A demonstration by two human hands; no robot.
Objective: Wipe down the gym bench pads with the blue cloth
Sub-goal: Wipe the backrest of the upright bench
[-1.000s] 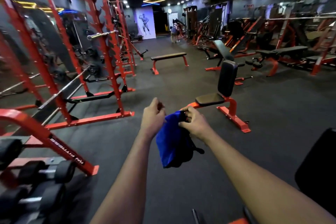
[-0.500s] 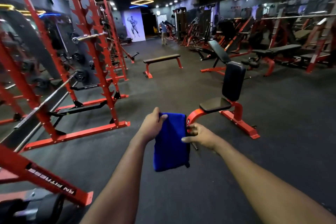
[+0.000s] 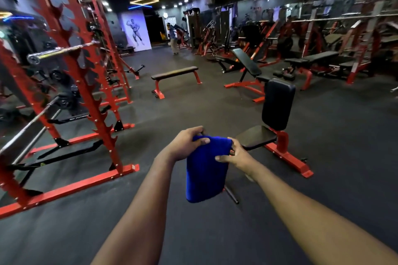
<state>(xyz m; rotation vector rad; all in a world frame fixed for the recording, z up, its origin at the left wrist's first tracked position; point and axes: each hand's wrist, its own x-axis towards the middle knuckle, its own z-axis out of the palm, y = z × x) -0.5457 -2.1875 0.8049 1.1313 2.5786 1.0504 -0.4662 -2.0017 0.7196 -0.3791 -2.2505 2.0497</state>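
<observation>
A folded blue cloth hangs in front of me, held at its top edge by both hands. My left hand grips the top left corner with thumb and fingers curled over it. My right hand pinches the right edge. Just beyond the cloth stands an upright seat bench with a black seat pad and a black back pad on a red frame. A flat bench stands farther back on the floor, and an incline bench to its right.
Red squat racks with barbells line the left side. More benches and machines fill the right and back. A person stands far off near a wall poster. Dark rubber flooring lies between the racks and benches.
The view has moved forward towards the seat bench. The bunched cloth has been spread and now hangs flat between both hands.
</observation>
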